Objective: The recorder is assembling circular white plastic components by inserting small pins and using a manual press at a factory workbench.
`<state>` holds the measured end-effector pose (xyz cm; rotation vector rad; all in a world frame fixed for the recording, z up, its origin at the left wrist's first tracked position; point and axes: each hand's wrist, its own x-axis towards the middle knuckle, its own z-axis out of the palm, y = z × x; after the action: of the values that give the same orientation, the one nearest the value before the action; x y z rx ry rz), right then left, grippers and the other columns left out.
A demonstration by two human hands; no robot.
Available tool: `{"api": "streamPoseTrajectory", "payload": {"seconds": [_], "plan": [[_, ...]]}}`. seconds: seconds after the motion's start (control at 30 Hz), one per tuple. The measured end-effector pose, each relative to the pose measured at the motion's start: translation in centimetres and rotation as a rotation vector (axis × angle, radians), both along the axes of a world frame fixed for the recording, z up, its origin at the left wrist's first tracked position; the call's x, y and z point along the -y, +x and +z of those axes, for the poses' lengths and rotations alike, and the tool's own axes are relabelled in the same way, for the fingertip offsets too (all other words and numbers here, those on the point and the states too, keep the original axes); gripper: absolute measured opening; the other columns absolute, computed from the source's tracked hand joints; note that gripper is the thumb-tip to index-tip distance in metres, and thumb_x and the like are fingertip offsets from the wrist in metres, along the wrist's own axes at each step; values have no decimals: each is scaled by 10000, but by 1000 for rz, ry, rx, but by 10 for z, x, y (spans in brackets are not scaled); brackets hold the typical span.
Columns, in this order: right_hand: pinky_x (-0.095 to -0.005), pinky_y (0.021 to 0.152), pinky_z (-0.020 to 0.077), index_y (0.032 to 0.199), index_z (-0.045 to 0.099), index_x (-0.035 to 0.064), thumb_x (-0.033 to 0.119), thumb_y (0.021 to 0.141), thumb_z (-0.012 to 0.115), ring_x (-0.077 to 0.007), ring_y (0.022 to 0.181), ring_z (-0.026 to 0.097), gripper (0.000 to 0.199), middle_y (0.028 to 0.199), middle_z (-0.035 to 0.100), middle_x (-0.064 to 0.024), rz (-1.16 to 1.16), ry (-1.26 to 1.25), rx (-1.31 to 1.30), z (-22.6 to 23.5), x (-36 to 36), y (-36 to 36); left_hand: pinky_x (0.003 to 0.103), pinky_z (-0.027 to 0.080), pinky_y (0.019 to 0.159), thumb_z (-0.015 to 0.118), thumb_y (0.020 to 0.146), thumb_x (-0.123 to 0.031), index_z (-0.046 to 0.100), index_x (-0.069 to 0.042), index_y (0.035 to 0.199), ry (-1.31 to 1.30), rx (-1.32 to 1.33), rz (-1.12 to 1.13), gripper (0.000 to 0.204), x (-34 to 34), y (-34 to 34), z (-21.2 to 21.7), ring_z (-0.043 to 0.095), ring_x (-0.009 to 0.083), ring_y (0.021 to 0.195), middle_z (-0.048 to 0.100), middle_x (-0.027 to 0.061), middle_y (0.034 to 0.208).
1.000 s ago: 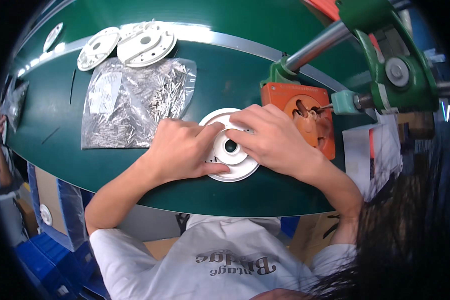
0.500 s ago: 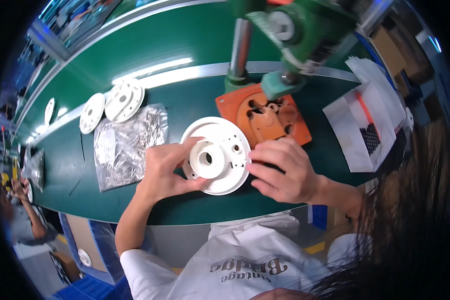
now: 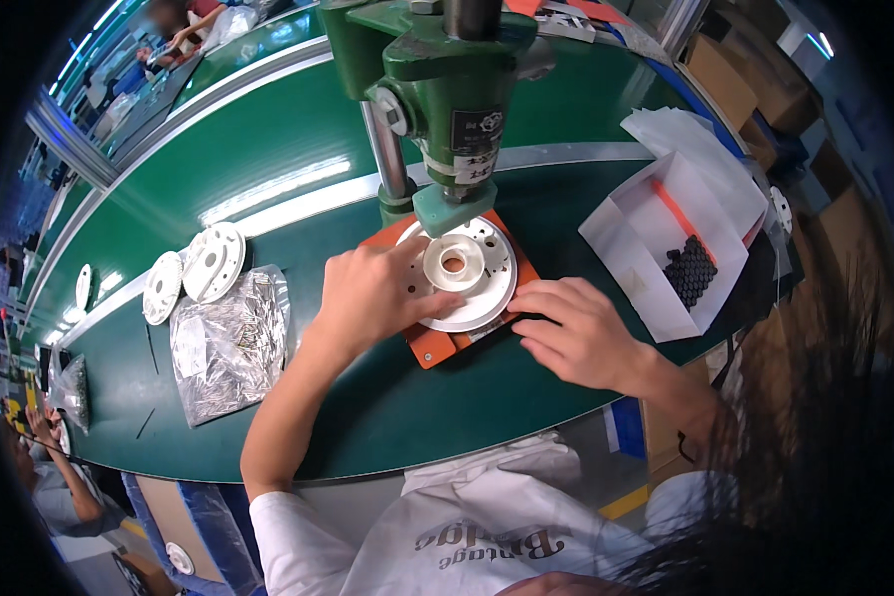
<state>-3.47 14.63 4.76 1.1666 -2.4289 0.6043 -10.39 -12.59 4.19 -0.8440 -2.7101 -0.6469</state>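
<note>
A white round plastic disc [image 3: 489,286] with a raised central hub lies over the orange fixture plate [image 3: 431,350]. My left hand [image 3: 368,296] grips it from the left, thumb and fingers on either side of the hub. My right hand [image 3: 584,336] is open at the disc's right edge, fingers slightly bent and apart; whether the fingertips touch the disc or the plate I cannot tell. Just behind the hub hangs the pale green pressing block [image 3: 455,208] of a green bench press [image 3: 457,109]. The disc hides most of the fixture.
Left on the green table are a clear bag of metal pins [image 3: 230,348] and two white discs [image 3: 214,261]. A white box [image 3: 631,263] with small black parts [image 3: 690,270] stands at right. Another person's hand [image 3: 42,427] shows far left.
The disc has moved from the table's front onto the orange fixture, under the press block. My left hand has travelled with it. The view has shifted, and my right hand's fingers are less raised.
</note>
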Motion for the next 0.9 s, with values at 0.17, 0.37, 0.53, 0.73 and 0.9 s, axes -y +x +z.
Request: {"api": "streamPoseTrajectory", "payload": {"seconds": [0.17,0.37,0.53,0.73,0.9], "plan": [[-306,730,530,855,669,6,-38,797,669,-225,784,672,74,899,706,-102,-180,-417,-207,50,-15,-59,385,478,462,776,689,-650,708,-122,987,-40,-99,84,610,-14,21,-2,648,273,514,620,65,560],[-272,813,493,1244,601,-29,143,959,612,-133,911,600,333,1097,641,-72,-93,-508,-69,146,-13,-187,376,444,456,733,705,-678,732,-151,1017,44,-93,-78,612,11,-12,-15,614,269,494,598,61,549],[-281,825,488,1265,597,-25,164,962,615,-140,912,601,357,1084,636,-70,-78,-227,-259,167,1,-212,373,441,453,719,709,-684,744,-156,997,32,-96,38,602,8,2,-16,607,263,488,599,56,546],[-304,917,511,1135,628,61,253,1024,557,-173,1059,638,232,1082,666,-87,247,-1091,450,161,-32,-188,386,433,447,747,702,-665,764,-140,946,9,-30,32,579,11,5,-9,596,270,477,595,58,547],[-452,1018,471,1032,638,12,449,993,585,-374,1181,595,442,1217,632,-201,-61,-2,-228,127,-64,-84,385,430,443,746,703,-664,753,-107,897,53,-3,7,590,6,6,-12,598,269,477,589,62,541]]}}
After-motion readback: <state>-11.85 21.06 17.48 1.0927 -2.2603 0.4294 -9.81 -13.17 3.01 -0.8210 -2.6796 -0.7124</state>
